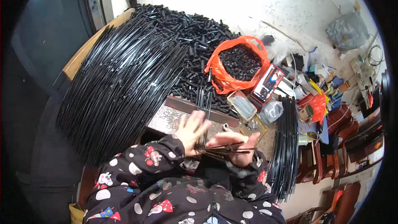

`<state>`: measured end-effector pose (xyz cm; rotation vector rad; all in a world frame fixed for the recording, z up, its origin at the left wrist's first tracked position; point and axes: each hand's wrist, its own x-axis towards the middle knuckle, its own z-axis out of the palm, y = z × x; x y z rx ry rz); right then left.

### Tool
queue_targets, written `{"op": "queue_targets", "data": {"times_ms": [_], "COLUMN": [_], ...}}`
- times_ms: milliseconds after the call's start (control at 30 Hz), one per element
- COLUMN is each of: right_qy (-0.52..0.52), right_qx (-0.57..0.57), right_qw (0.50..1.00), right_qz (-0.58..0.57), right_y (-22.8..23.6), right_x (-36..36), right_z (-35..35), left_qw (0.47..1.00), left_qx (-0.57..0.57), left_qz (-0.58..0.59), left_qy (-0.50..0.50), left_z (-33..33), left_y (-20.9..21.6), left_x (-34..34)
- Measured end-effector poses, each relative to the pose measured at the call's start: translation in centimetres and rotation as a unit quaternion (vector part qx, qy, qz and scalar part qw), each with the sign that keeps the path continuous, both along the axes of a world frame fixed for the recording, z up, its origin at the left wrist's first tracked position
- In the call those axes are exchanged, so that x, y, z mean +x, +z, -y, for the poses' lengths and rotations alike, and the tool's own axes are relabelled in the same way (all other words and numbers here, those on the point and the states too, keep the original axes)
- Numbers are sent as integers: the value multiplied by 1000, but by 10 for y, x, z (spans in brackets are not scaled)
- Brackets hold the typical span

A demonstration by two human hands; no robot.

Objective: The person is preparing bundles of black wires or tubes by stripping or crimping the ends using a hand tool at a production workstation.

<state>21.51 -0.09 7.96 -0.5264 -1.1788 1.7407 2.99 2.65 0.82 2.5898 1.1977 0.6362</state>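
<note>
Across the left side of the worktop, a broad fan of long rods [124, 74] lies heaped, slim, black and glossy, bowed by the lens. Behind it spreads a mound of short black tubular pieces [199, 33], smooth and jumbled. A crinkled red-orange plastic bag [228, 86] stands open beside the mound, filled with small, dark parts [240, 61]. Nearer, a brown strip [186, 104] edges a speckled, stone-like surface [162, 120], and a clear box [242, 106] holds slender pale pieces. Another sheaf of black rods [284, 153] lies at the right.

Between the 2 hands, close to the body, a loose bundle of thin dark rods [226, 149] runs roughly crosswise, its ends uneven. The left hand [191, 133] is raised at the bundle's left end, fingers extended and spread away from the body. The right hand [239, 150] is turned with its fingers stretched leftward and its thumb standing apart; the rods cross it, but I cannot tell whether any of its fingers press on them. Both forearms, in dark printed sleeves [155, 157], angle inward, bringing the hands near each other.
</note>
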Motion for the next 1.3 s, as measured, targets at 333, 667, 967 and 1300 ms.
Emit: {"op": "queue_targets", "data": {"times_ms": [333,667,967,1300], "right_qy": [28,-100,-52,74], "right_qx": [-316,22,100,-88], "right_qw": [948,974,951,991], "right_qz": [15,203,288,66], "right_y": [-98,-54,-14,11], "right_x": [-25,-25,-20,-22], "right_z": [-100,-44,0,-3], "left_qw": [883,900,914,908], "left_qx": [153,14,-202,-115], "left_qz": [-67,110,150,176], "left_qy": [-438,-421,-318,-363], "left_z": [-31,-42,-36,-47], "left_y": [-46,-40,-25,-75], "left_x": [3,2,5,10]}}
